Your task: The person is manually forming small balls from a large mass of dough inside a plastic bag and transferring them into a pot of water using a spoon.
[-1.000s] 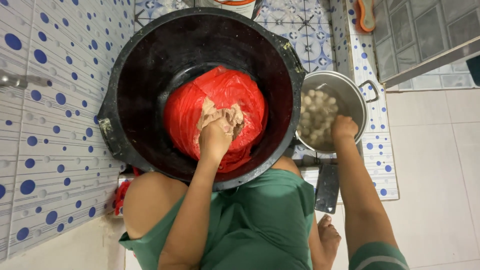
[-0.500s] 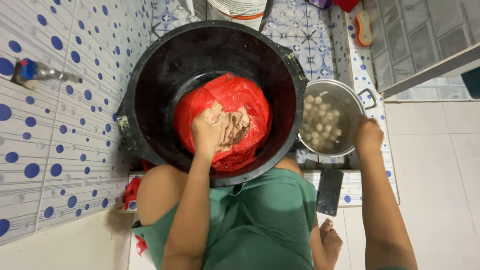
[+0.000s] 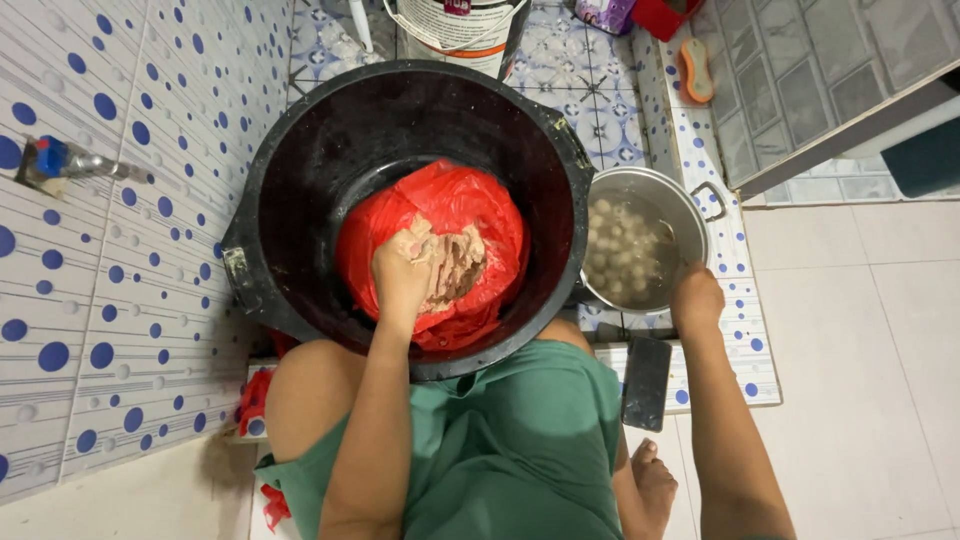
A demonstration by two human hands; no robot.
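Tiled floor with blue dots, black tub [image 3: 300,180] holding red bag [image 3: 490,210] of pale minced paste [image 3: 450,265], left hand [image 3: 400,280] gripping paste, right hand [image 3: 697,297] closed beside steel pot [image 3: 640,185] of balls [image 3: 625,250] in water

clothing: green sleeveless garment [image 3: 510,450] | arms: bare, 2 | feet: bare, 1 visible [image 3: 655,485]

The person's left hand [image 3: 400,280] is pressed into a pale, pinkish minced paste [image 3: 450,265] lying in a red plastic bag [image 3: 480,200] inside a large black tub [image 3: 330,150]. The right hand [image 3: 697,298] rests at the near rim of a metal pot [image 3: 690,215] holding pale round balls [image 3: 620,250] in water, just beside the tub. A dark phone [image 3: 646,382] lies on the tiled floor [image 3: 850,300] near the right forearm.
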